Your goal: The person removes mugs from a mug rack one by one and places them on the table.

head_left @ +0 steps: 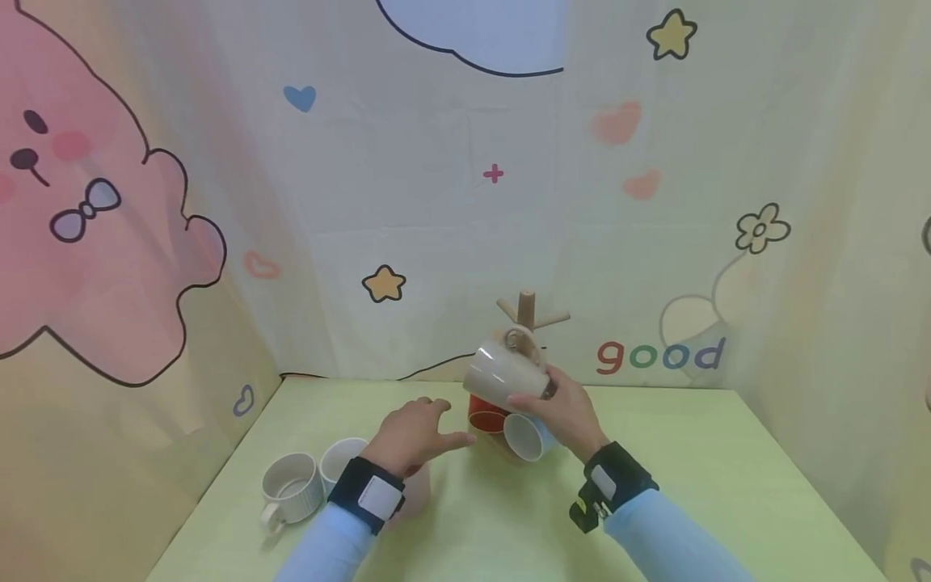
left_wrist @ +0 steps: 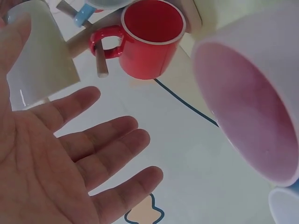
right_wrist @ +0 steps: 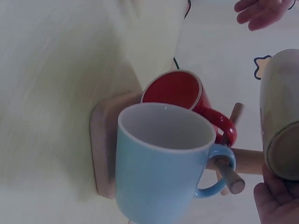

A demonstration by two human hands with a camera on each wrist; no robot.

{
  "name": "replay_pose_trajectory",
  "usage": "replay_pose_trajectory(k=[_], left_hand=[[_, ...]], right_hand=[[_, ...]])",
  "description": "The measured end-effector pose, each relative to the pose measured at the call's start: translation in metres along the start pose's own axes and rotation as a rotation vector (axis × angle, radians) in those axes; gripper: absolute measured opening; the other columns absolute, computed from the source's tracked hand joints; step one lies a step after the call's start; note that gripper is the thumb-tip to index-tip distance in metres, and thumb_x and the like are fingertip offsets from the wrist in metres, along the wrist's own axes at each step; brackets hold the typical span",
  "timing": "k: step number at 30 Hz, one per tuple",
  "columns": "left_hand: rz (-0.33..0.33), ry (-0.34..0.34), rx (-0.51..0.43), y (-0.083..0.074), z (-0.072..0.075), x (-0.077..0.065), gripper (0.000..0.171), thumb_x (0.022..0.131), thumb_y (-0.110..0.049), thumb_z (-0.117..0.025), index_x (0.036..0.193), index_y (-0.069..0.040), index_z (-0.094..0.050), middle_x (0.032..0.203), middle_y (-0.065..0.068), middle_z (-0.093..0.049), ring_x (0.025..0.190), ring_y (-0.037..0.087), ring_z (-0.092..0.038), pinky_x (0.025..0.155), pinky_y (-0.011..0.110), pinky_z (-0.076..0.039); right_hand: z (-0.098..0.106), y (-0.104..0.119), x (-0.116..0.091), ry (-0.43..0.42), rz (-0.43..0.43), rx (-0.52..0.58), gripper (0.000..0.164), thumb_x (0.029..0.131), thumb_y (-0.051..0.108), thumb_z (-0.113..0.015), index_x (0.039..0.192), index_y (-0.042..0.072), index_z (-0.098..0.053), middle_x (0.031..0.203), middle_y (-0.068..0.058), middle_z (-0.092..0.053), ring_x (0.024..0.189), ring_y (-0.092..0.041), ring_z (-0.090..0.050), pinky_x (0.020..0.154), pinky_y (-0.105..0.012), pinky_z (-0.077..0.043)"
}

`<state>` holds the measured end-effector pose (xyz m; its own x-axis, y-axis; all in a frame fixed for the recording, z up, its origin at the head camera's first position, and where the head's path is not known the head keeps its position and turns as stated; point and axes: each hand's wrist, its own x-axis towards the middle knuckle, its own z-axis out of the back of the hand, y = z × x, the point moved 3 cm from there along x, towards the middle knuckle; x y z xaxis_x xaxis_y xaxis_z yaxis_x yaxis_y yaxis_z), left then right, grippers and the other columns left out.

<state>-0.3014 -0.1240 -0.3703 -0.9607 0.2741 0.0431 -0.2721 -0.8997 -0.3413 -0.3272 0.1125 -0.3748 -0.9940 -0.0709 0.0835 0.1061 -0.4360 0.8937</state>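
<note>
Mugs [head_left: 502, 376] total six: one clasped in right grip [head_left: 570, 416], two on one rack [head_left: 526, 309], three near released left grip [head_left: 414, 432].

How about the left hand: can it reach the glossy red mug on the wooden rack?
Probably yes: the left hand looks empty; nothing visible blocks its way to the red mug, though the right hand holds a glossy cream mug close by.

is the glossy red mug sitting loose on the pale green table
No, the left wrist view shows the glossy red mug with its handle looped around a round wooden peg.
</note>
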Motion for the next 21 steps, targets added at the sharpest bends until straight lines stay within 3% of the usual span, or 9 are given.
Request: replay_pose_trajectory(k=[10, 21], left_hand=[[0.019, -0.06, -0.098, 0.0, -0.003, -0.008, 0.083, 0.088, -0.068, -0.058, 0.134, 0.0, -0.057, 0.132, 0.02, -0.06, 0.125, 0.036, -0.054, 0.101, 0.054, -0.044], [0.023, -0.073, -0.329, -0.006, -0.005, -0.008, 0.087, 0.09, -0.068, -0.054, 0.145, -0.001, -0.046, 0.143, 0.019, -0.051, 0.133, 0.037, -0.047, 0.106, 0.055, -0.039]], right_hand=[[-0.009, 0.003, -0.024, -0.043, 0.037, 0.084, 0.082, 0.081, 0.048, -0.08, 0.144, 0.008, -0.045, 0.133, -0.014, -0.058, 0.114, -0.035, -0.057, 0.097, -0.058, -0.047], [-0.019, 0.005, -0.048, -0.16, 0.008, 0.197, 0.086, 0.08, 0.048, -0.08, 0.146, 0.008, -0.042, 0.136, -0.016, -0.056, 0.118, -0.036, -0.055, 0.099, -0.058, -0.045]])
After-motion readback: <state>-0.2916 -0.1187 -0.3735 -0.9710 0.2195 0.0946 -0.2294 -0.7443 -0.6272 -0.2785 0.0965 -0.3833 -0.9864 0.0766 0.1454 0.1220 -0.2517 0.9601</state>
